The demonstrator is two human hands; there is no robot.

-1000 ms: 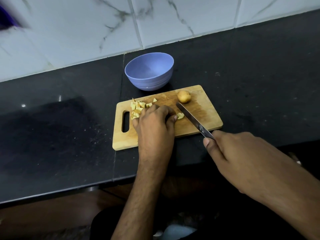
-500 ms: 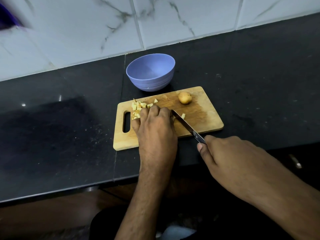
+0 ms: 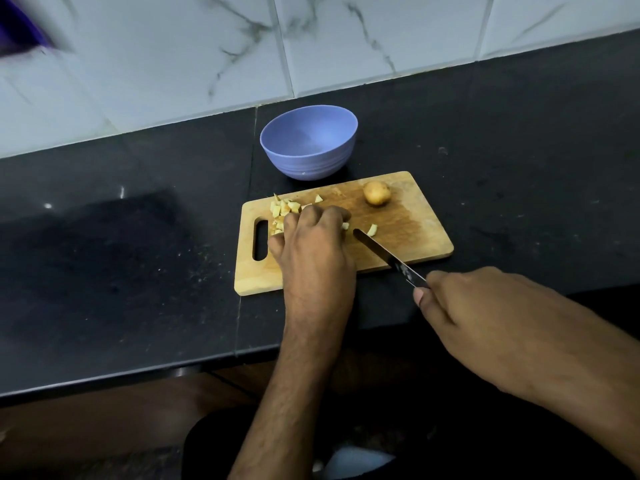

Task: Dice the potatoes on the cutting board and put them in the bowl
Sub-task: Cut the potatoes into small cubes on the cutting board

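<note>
Surface: black polished stone countertop (image 3: 104, 271), speckled, with a thin vertical seam running from the wall to its front edge.
Backing: white marble-veined wall tiles (image 3: 173, 64) meet its far edge.
On it, far: round lavender plastic bowl (image 3: 309, 143), upright.
On it, near: rectangular wooden cutting board (image 3: 408, 233) with a slot handle at its left end, just in front of the bowl.

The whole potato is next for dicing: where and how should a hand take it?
Pinch the whole potato across its short sides, coming from above. It lies alone near the cutting board's far edge, rounded and low, clear all round, the bowl just behind.
</note>
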